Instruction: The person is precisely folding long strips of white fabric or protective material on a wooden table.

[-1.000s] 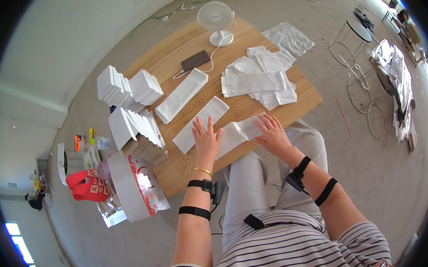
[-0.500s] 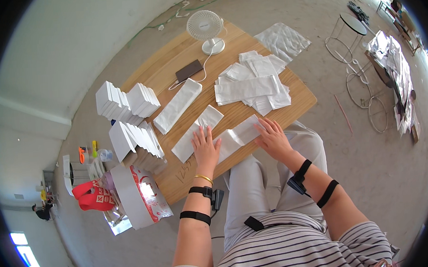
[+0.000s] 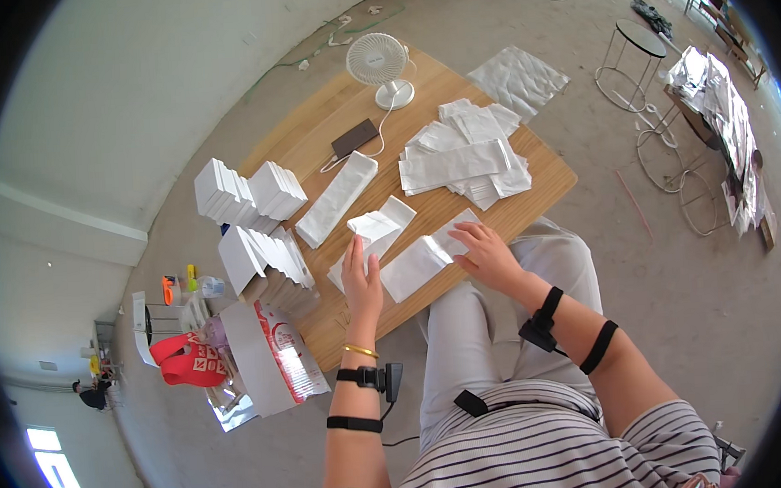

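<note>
My left hand (image 3: 361, 276) is raised on edge over the wooden table, its fingers stretched out together and the thumb apart. Its fingertips touch or nearly touch a flat white folded packet (image 3: 393, 216), whose near part bends up in a crease. My right hand (image 3: 490, 255) rests with loosely bent, spread fingers at the right end of another flat white packet (image 3: 414, 266). That one lies along the near edge, with a raised fold across its middle. A third long white packet (image 3: 337, 199) lies flat farther left. Whether they are paper or thin film I cannot tell.
A loose pile of white packets (image 3: 457, 165) covers the table's right part. Behind stand a white fan (image 3: 377, 61) and a dark power bank (image 3: 354, 139) joined by a cable. Stacked white slabs (image 3: 258, 251) crowd the left edge, above a carton (image 3: 259, 357) and red bag (image 3: 185, 361).
My left hand has lifted off the middle packet and turned on edge, and that packet's near part now bends up. My right hand has shifted slightly left, its fingers more bent.
</note>
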A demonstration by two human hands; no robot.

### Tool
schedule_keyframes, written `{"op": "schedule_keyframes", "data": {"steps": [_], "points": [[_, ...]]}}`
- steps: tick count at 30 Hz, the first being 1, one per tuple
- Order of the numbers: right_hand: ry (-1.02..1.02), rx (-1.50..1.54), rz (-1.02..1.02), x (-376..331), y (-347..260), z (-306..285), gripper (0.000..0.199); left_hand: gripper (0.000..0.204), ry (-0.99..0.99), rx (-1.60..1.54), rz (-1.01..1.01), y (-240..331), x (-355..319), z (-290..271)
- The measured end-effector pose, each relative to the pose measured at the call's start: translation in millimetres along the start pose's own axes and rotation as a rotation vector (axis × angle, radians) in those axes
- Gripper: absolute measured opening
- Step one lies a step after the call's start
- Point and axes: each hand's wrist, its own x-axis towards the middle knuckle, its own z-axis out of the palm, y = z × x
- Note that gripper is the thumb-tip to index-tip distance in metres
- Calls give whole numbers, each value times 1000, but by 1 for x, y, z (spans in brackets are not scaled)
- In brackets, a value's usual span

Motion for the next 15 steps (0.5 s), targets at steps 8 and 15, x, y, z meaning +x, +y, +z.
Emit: {"op": "schedule_keyframes", "data": {"steps": [8,15], "points": [[-62,-27,-362,28,-80,63,59,50,106,-172,41,47,-50,-83],[-124,263,-227,35,-113,74,68,49,325,80,-123,12,-109,-125]]}}
